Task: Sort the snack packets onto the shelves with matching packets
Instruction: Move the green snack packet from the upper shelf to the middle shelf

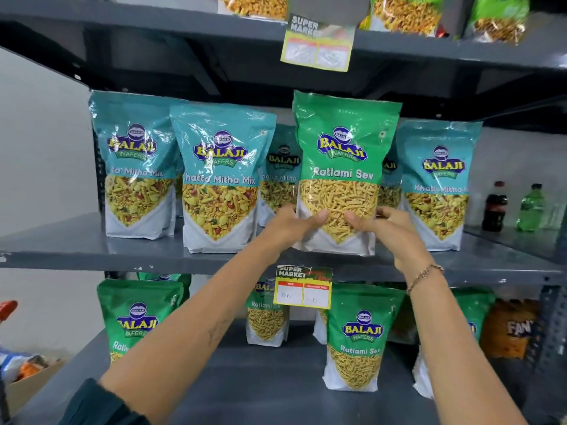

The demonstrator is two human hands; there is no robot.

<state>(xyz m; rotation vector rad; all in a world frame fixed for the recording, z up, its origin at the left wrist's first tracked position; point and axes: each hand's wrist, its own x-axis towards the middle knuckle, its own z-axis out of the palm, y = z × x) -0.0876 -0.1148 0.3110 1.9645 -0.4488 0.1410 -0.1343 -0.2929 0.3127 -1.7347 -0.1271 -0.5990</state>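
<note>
A green Ratlami Sev packet [343, 154] stands upright on the middle shelf [92, 246] among several teal Khatta Mitha Mix packets [221, 176]. My left hand [294, 222] grips its lower left side and my right hand [386, 228] grips its lower right side. On the lower shelf [260, 378] stand matching green Ratlami Sev packets [356, 335], one at the left [135, 314] partly hidden by my left forearm. More snack packets [405, 13] sit on the top shelf.
Price tags [303, 289] hang from the shelf edges. A dark cola bottle [494, 207] and a green bottle [530, 207] stand at the right. Orange Fanta bottles [509, 329] sit at the lower right. A cardboard box of packets [24, 369] lies at the lower left.
</note>
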